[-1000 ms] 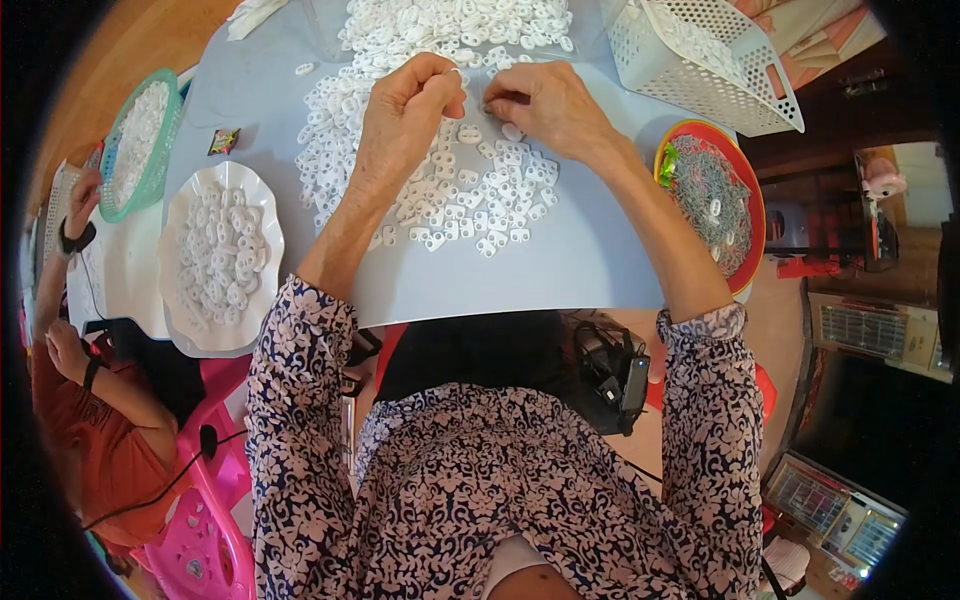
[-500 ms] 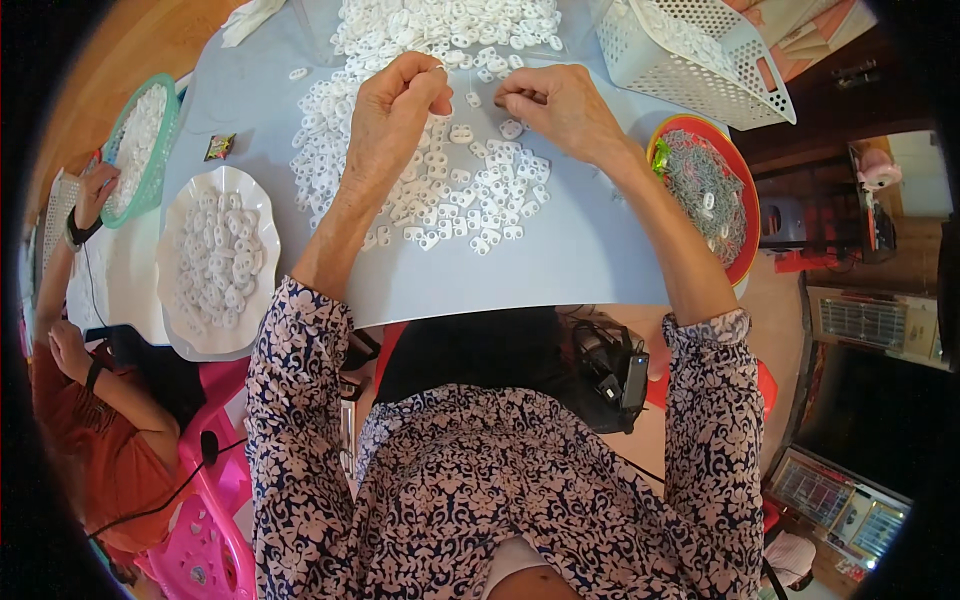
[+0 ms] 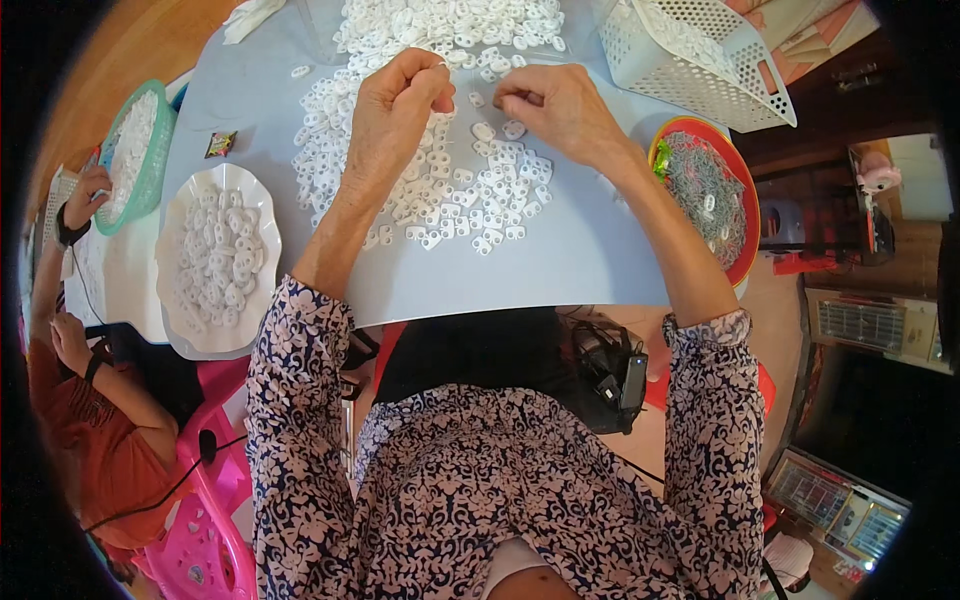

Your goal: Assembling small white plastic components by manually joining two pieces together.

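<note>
Small white oval plastic pieces with two holes (image 3: 470, 200) lie in a loose heap on the grey table. Over the heap's far part, my left hand (image 3: 405, 100) is closed, thumb pressed against its curled fingers. A tiny pale bit shows at its fingertips, too small to name. To its right, my right hand (image 3: 555, 108) is also closed in a pinch, and what it may hold is hidden. A single white two-holed piece (image 3: 483, 131) shows between and just below the hands; whether a thread joins it to them I cannot tell.
A red bowl (image 3: 745, 175) with tangled grey strings stands right, below a white perforated basket (image 3: 690, 75). At left are a scalloped white dish (image 3: 262, 215) of pieces, a small wrapped packet (image 3: 220, 145) and a green basket (image 3: 165, 135), touched by another person's hand (image 3: 88, 195).
One white two-holed piece below my hands has shifted to the right, closer to my right hand. Both hands keep nearly the same pose. The other person's hand has moved slightly.
</note>
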Demonstrator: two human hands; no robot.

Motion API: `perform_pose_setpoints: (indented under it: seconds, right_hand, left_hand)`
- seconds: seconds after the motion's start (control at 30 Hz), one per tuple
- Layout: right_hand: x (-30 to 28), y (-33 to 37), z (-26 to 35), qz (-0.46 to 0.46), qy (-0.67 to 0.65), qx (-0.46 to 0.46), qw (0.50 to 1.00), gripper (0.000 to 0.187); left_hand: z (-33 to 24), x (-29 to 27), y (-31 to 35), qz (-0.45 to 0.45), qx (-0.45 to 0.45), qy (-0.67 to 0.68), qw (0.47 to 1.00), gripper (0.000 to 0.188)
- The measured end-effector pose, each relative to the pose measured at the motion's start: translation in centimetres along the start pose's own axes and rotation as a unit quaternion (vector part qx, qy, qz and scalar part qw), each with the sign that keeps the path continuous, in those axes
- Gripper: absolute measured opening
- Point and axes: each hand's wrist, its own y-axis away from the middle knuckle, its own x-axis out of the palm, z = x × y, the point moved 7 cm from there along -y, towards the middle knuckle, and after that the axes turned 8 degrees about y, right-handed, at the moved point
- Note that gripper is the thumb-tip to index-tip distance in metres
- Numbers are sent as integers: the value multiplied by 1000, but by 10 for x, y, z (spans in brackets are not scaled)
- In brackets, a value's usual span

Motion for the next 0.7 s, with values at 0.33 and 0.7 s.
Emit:
perform_pose_setpoints:
  seconds: [0.33,0.7]
  right_hand:
    - [-13,-1,-33,-79,9,65,995,13]
    - [6,-22,-17,-55,64,-52,995,18]
  left_hand:
    - [4,-2,0,-8,-15,-7,1000,16]
    - [8,1,1,2,-27,1,1000,16]
